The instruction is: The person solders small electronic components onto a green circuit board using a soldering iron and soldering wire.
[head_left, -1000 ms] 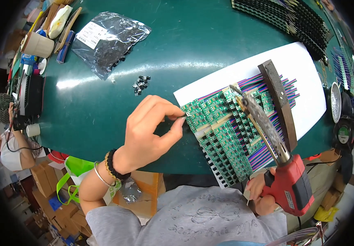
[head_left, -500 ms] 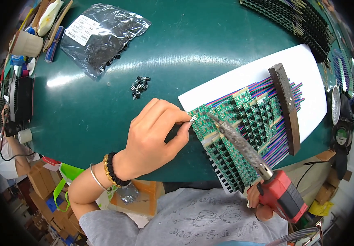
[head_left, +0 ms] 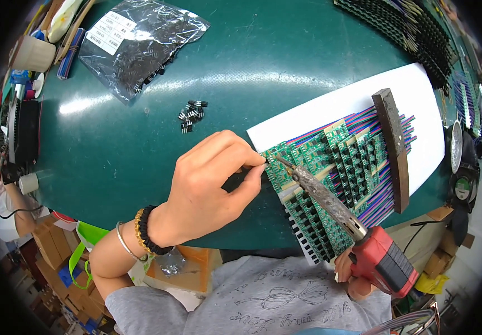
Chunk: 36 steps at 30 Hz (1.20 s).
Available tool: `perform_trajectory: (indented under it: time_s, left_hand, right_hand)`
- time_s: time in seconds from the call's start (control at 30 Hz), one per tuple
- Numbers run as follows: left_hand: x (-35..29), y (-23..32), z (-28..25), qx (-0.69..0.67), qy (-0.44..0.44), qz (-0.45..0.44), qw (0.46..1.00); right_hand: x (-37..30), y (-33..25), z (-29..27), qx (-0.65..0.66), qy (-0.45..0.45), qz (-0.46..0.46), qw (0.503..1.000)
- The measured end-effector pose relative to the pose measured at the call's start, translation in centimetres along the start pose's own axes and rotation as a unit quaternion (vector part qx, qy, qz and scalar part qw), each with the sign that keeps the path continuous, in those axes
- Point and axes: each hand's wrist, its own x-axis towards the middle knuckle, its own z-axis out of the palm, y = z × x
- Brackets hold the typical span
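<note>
Left hand: the left hand (head_left: pixel 207 187) lies over the green table (head_left: pixel 140 145) near its front edge, thumb and forefinger pressed together at the tips on something too small to make out, right at the left end of the circuit boards.
Right hand: the right hand (head_left: pixel 348 276) is mostly hidden below the table's front edge, closed around the red handle of the soldering iron (head_left: pixel 336 206).
Soldering iron: its dark, crusted shaft slants up and to the left from the red handle; the tip sits on the leftmost board, just beside the left fingertips (head_left: pixel 259 163).
Circuit boards: a fanned row of small green circuit boards (head_left: pixel 330 184) with striped ribbon wires lies on a white sheet (head_left: pixel 330 109) toward the table's front right corner, the nearest boards overhanging the front edge.
Bar: a dark brown bar (head_left: pixel 394 148) lies across the right ends of the boards.
Loose parts: a small heap of black components (head_left: pixel 192 113) sits on the bare table, behind the left hand and apart from it.
Bag: a clear plastic bag (head_left: pixel 140 39) of dark parts lies toward the back left corner.
Wrist: a black beaded bracelet (head_left: pixel 147 234) and a thin bangle circle the left wrist.
</note>
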Motion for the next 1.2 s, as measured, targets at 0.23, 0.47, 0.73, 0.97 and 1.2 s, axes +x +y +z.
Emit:
perform_trajectory:
  time_s: [0.23, 0.47, 0.73, 0.97, 1.2]
  left_hand:
    - [0.2, 0.1, -0.3, -0.029, -0.023, -0.036, 0.999]
    - [0.2, 0.1, -0.3, -0.023, -0.022, -0.030, 0.999]
    - [0.8, 0.2, -0.7, -0.040, -0.047, -0.056, 0.997]
    - [0.8, 0.3, -0.8, -0.022, -0.049, -0.045, 0.998]
    - [1.0, 0.2, -1.1, 0.013, -0.064, -0.011, 0.998]
  right_hand:
    - [0.2, 0.1, 0.3, 0.006, 0.012, 0.006, 1.000]
    - [0.3, 0.2, 0.7, 0.014, 0.026, 0.012, 0.999]
    - [0.4, 0.0, 1.3, 0.021, 0.038, 0.017, 0.999]
    - [0.6, -0.2, 1.6, 0.027, 0.049, 0.022, 0.998]
    - [0.6, -0.4, 2.0, 0.035, 0.062, 0.027, 0.997]
